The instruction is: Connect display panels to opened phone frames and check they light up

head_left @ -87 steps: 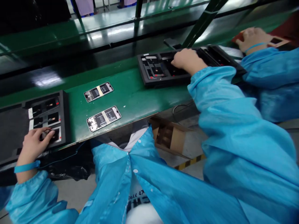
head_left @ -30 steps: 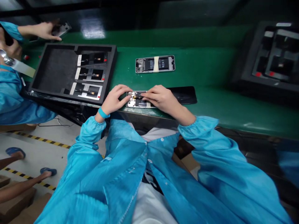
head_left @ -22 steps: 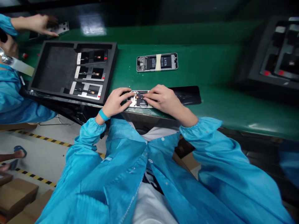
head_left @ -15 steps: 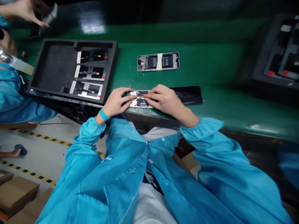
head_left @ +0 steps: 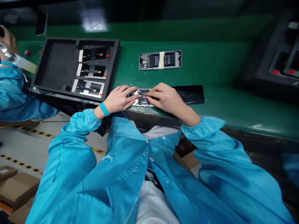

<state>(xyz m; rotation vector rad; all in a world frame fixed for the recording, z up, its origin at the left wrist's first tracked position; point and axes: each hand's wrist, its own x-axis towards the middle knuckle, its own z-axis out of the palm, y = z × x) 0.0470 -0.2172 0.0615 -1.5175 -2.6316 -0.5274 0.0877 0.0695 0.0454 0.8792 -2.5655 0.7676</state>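
Phone (head_left: 144, 101) lies along the bench's (head_left: 224, 105) near edge, long axis left-right, white end leftward; left hand (head_left: 120, 99) touches that end, right hand's (head_left: 164, 98) fingertips nearly together; any grip, cannot tell.

**Print showing, no word readable**

White characters are marking the battery (head_left: 169, 59) of the far phone (head_left: 144, 62) (too small to make out, beside the pale tape (head_left: 161, 60)). Dark print is crossing the shirt (head_left: 154, 202), the coat (head_left: 93, 186) hiding part of it. Any lettering in the near phone (head_left: 143, 101) is blurring past reading. Red tags (head_left: 105, 76) are showing no legible text; yellow-and-black warning stripes (head_left: 99, 151) are lining the floor (head_left: 23, 146).
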